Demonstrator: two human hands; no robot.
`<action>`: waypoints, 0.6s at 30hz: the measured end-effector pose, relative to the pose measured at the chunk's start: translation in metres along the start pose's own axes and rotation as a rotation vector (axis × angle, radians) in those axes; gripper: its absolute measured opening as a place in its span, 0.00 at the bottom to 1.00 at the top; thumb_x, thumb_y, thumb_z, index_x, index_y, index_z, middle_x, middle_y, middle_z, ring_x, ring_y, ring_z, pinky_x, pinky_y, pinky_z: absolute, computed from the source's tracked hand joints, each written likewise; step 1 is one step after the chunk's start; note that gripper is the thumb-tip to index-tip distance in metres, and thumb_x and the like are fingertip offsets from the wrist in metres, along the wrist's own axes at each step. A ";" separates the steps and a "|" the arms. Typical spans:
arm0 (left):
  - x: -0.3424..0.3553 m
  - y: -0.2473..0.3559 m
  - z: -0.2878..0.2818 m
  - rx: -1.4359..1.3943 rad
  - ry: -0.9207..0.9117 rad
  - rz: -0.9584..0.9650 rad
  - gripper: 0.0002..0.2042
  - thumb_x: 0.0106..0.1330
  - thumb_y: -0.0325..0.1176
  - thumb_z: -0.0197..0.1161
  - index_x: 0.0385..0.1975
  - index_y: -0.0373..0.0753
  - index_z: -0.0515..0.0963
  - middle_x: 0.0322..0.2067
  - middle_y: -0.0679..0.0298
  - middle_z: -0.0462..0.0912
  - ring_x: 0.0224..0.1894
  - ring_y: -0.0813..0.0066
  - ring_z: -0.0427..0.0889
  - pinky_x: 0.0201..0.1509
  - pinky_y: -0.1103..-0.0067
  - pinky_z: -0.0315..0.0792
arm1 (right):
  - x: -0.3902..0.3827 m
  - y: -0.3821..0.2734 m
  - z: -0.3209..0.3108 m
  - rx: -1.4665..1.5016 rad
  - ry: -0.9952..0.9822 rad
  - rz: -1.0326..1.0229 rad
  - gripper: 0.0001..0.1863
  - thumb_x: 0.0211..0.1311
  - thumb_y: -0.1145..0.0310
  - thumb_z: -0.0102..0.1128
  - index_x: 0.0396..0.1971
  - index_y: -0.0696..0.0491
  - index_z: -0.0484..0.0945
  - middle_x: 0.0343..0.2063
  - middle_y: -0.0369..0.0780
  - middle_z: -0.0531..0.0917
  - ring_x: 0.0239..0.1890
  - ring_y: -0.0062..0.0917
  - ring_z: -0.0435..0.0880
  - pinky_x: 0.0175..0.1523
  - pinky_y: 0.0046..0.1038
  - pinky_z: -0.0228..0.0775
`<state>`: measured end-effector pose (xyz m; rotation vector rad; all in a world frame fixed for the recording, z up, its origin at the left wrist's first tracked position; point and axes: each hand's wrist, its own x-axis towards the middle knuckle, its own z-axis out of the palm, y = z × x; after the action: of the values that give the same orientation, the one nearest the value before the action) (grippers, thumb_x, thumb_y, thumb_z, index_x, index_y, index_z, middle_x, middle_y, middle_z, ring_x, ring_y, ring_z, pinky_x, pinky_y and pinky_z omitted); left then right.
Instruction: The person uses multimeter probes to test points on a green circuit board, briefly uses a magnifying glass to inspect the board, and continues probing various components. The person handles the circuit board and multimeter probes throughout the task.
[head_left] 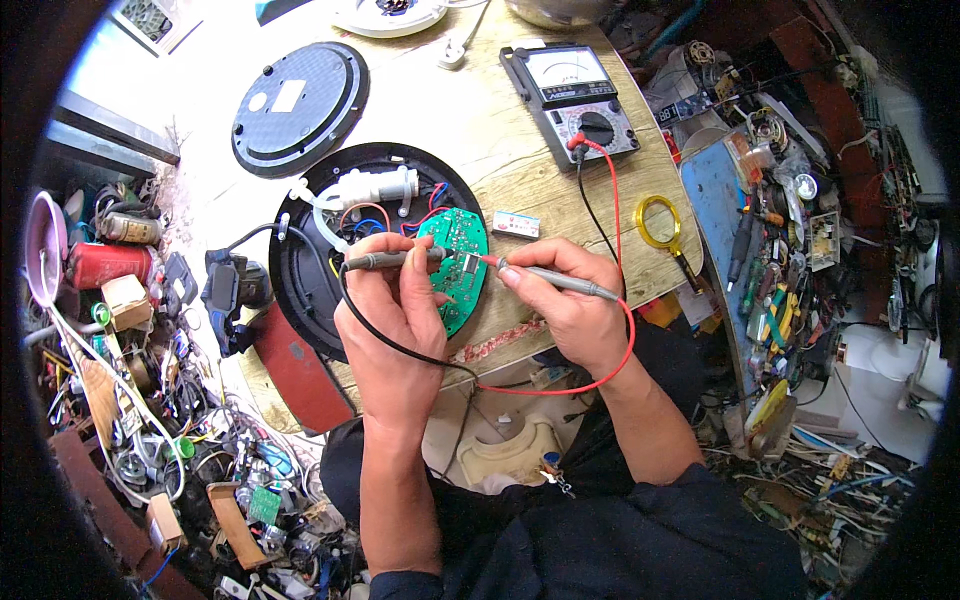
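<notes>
My left hand [395, 305] is closed round the black-wired test probe [378, 260], its thumb and fingers at the near left edge of a green circuit board [455, 285]. In my right hand [572, 305] is the red-wired test probe [565, 280], its tip pointing left at the board near a dark chip. Whether either tip touches the board I cannot tell. The board sits tilted over the right side of a round black housing [300, 290], which also holds a white pump-like part [375, 187] with a clear tube and coloured wires. Both leads run to an analog multimeter [570, 100].
A round black cover [300, 105] lies at the far left of the wooden table [440, 120]. Right of the board are a small white box [516, 223] and a yellow-rimmed magnifying glass [660, 225]. A dark plug-like adapter [235, 290] sits left. Cluttered parts and tools surround the table.
</notes>
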<state>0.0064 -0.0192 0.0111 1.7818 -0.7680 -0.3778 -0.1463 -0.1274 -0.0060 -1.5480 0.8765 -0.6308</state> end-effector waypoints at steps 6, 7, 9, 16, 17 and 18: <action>0.000 -0.003 0.003 -0.034 0.034 0.026 0.06 0.80 0.26 0.61 0.49 0.30 0.76 0.34 0.53 0.87 0.30 0.66 0.89 0.29 0.73 0.82 | 0.000 0.000 0.003 -0.015 0.016 -0.063 0.05 0.69 0.73 0.71 0.39 0.59 0.88 0.23 0.32 0.85 0.25 0.11 0.79 0.29 0.21 0.70; -0.002 -0.003 0.000 -0.025 0.044 0.020 0.06 0.80 0.26 0.62 0.48 0.30 0.76 0.34 0.52 0.87 0.30 0.65 0.89 0.29 0.73 0.81 | -0.002 0.003 0.005 -0.002 0.014 -0.048 0.05 0.69 0.73 0.71 0.39 0.59 0.88 0.23 0.32 0.86 0.25 0.11 0.79 0.30 0.21 0.71; -0.001 -0.015 0.004 0.014 0.068 0.079 0.06 0.78 0.25 0.63 0.48 0.31 0.76 0.33 0.51 0.86 0.29 0.63 0.89 0.31 0.71 0.81 | -0.002 0.006 0.002 -0.040 0.005 -0.018 0.05 0.68 0.73 0.72 0.38 0.59 0.88 0.25 0.32 0.86 0.26 0.10 0.80 0.31 0.20 0.72; 0.000 -0.016 -0.003 -0.014 -0.003 0.015 0.10 0.83 0.30 0.58 0.53 0.29 0.74 0.44 0.52 0.90 0.34 0.76 0.88 0.35 0.81 0.84 | -0.003 0.003 0.007 -0.017 0.015 -0.061 0.05 0.68 0.74 0.72 0.39 0.59 0.87 0.24 0.31 0.84 0.25 0.09 0.76 0.29 0.18 0.68; -0.001 -0.014 -0.004 -0.025 -0.013 -0.011 0.10 0.84 0.30 0.58 0.53 0.29 0.74 0.44 0.52 0.90 0.35 0.76 0.88 0.35 0.81 0.84 | -0.003 0.003 0.007 -0.025 0.012 -0.070 0.05 0.69 0.74 0.72 0.39 0.59 0.87 0.24 0.31 0.84 0.25 0.09 0.76 0.29 0.18 0.68; -0.002 -0.013 -0.006 -0.029 -0.012 -0.013 0.10 0.84 0.31 0.58 0.53 0.29 0.74 0.44 0.52 0.90 0.35 0.76 0.88 0.35 0.81 0.84 | -0.004 0.004 0.008 -0.033 0.009 -0.078 0.05 0.69 0.74 0.72 0.39 0.59 0.87 0.24 0.31 0.84 0.25 0.09 0.76 0.29 0.18 0.68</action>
<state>0.0128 -0.0112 0.0012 1.7593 -0.7565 -0.4068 -0.1432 -0.1201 -0.0112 -1.6166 0.8405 -0.6831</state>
